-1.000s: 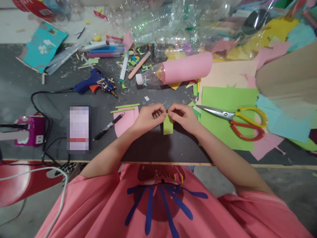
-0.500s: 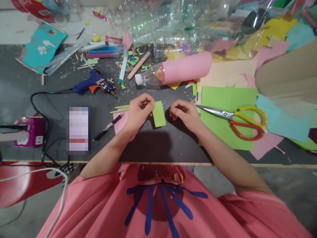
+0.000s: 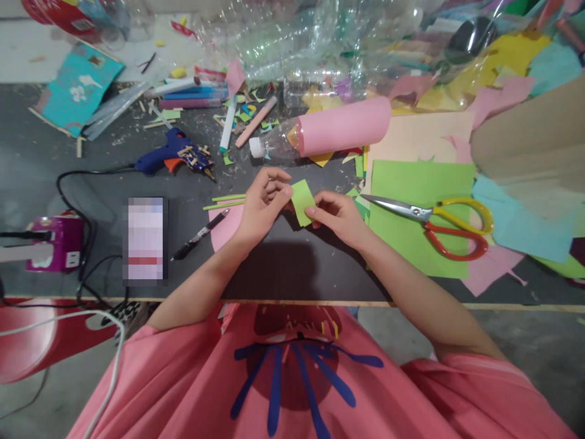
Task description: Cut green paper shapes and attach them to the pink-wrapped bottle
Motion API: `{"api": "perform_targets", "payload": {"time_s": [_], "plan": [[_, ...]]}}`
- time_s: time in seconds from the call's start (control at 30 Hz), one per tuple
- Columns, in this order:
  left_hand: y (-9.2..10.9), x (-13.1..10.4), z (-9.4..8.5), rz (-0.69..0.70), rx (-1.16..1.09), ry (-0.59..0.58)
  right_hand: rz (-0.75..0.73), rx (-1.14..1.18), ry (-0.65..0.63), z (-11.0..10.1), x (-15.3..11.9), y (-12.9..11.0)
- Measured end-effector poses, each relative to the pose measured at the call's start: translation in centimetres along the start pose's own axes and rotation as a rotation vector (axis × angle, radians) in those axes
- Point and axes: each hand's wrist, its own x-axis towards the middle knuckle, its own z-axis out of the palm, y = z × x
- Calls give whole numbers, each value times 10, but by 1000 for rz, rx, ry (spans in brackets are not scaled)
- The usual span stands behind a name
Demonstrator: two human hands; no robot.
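Right hand (image 3: 337, 217) has joined left hand (image 3: 265, 204), each grip pinching green paper (image 3: 303, 201), long axis pointing away and left.

Dark worktable (image 3: 347, 274), grey floor (image 3: 543, 353), 1 red seat (image 3: 22, 353) at left.

From my end I see a loose coral-pink shirt (image 3: 205, 378), wide sleeves (image 3: 475, 378) stopping around the elbows, paler line on the right one. Front print: dark red rounded patches, thick blue strokes (image 3: 274, 396) fanning downward, small yellow bars (image 3: 337, 330) near the top. Forearms and both hands (image 3: 267, 204) bare.
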Motion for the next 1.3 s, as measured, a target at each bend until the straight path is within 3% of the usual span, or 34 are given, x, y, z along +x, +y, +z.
{"api": "perform_targets", "payload": {"time_s": [0.27, 0.4, 0.7, 0.9, 1.2, 1.3], "plan": [[-5, 0, -1, 87, 107, -87, -23, -40, 48, -3, -1, 0], [-4, 1, 0, 119, 128, -64, -42, -123, 6, -1, -3, 0], [2, 0, 2, 39, 55, 21, -30, -164, -104, 1, -4, 3], [-2, 0, 1, 60, 12, -102, -49, -129, -13, 0, -3, 3], [-4, 2, 2, 74, 93, -93, 41, -194, -282, -1, -4, 0], [-3, 3, 2, 63, 94, -72, 30, -167, -262, -2, -3, 2]]}}
